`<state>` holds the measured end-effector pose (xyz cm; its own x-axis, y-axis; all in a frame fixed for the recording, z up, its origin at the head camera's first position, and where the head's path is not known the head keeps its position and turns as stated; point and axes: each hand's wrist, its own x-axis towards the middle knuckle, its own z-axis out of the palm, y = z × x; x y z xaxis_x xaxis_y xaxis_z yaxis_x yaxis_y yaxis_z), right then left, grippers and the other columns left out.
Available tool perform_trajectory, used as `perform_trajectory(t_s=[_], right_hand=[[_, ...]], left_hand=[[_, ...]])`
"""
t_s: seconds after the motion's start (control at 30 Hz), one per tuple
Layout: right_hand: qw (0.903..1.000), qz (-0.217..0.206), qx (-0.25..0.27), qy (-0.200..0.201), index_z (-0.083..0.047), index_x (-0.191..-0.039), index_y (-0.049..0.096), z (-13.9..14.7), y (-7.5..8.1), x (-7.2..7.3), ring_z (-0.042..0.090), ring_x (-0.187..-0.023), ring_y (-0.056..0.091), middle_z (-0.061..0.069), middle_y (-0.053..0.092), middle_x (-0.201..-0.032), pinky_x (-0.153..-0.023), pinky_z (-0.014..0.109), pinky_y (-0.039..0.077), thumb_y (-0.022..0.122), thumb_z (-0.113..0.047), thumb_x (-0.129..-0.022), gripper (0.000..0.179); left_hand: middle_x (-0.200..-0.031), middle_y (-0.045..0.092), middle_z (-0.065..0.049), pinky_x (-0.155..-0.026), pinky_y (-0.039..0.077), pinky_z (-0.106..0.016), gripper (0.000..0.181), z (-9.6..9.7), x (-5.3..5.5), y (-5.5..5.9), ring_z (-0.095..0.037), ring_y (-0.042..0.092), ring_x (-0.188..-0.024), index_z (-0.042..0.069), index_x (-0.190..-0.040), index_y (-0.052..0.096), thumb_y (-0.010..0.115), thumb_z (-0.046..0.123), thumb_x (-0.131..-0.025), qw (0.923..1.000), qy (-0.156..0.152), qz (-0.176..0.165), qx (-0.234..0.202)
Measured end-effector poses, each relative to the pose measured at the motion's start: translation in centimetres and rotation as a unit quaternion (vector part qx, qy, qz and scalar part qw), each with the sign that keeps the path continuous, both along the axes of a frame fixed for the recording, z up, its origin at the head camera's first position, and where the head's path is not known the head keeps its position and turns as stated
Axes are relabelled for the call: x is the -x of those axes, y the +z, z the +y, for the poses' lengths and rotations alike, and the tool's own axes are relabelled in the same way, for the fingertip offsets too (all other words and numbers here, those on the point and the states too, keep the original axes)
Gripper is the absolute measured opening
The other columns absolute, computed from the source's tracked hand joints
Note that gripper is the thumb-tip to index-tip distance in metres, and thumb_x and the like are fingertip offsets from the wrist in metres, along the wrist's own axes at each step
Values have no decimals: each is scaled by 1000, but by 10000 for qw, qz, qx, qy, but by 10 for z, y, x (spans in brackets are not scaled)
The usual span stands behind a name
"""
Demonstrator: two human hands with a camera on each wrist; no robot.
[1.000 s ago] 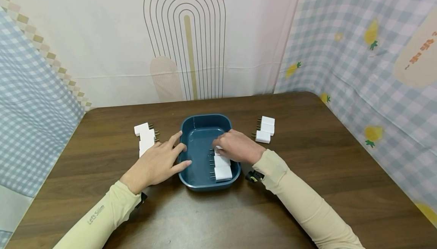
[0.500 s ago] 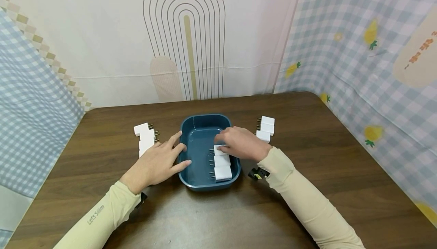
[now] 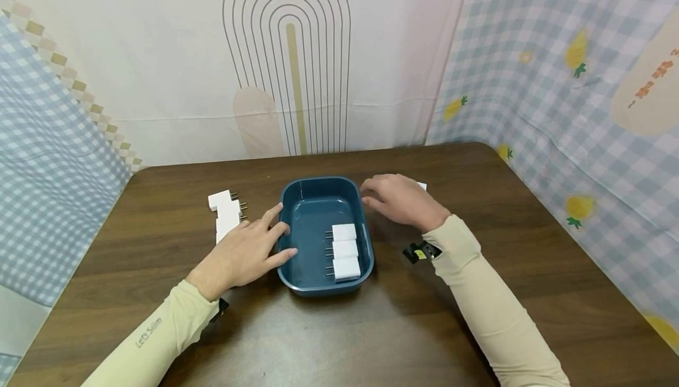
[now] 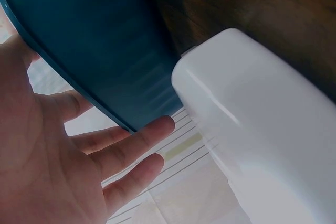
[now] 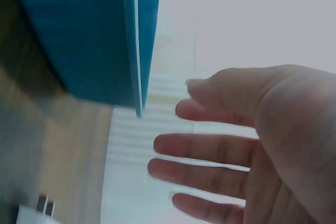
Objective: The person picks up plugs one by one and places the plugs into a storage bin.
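Note:
A dark blue plastic bin [image 3: 299, 288] stands mid-table. Inside, along its right wall, lie three white charger plugs [image 3: 345, 250], prongs pointing left. My left hand [image 3: 245, 251] is spread at the bin's left rim, fingertips right at the edge; the left wrist view shows nothing in its palm. Just outside the right rim hovers my right hand [image 3: 405, 198], fingers loosely extended and holding nothing in the right wrist view. It mostly hides the white plugs [image 3: 422, 186] on the right of the table.
More white plugs [image 3: 227, 217] sit in a staggered row left of the bin, partly behind the left hand. One of these, a white plug [image 4: 257, 114], looms large in the left wrist view. Patterned cloths [image 3: 392, 80] hang behind the brown table [image 3: 339, 340].
My right hand has let go of the rear plug in the bin, risen out and moved right past the rim. The left hand and the plugs in the bin stay put.

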<state>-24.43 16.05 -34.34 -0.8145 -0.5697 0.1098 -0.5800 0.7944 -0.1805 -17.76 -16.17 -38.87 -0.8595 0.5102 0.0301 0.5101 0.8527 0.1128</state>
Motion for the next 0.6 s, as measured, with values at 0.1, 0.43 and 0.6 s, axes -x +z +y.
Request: perform_trajectory(t_s=[0.1,0.43,0.6], right_hand=[[9995,-65,-149,-279,-10,-121,71,9,-1,5,22,-102,71,6,74,-114,-90,43,57,64,-24,-100,25],[9901,-620,-883,-893,0,-123,69,27,-11,17,28,-101,70,16,73,-116,-88,48,58,71,-18,-93,35],[9855,-847,-988,-1091,-1,-116,71,32,-15,19,24,-89,67,14,73,-108,-81,46,58,75,-14,-89,30]], left_hand=[[-163,33,-21,-105,46,-56,57,0,0,0,-37,58,-133,15,-132,63,51,61,-99,10000,3,-30,7],[-163,33,-21,-104,46,-56,56,0,0,0,-37,58,-132,15,-131,63,51,60,-99,10000,6,-7,-31],[-163,33,-21,-105,46,-56,57,0,0,0,-36,58,-133,15,-131,63,51,60,-99,10000,5,-33,-52]])
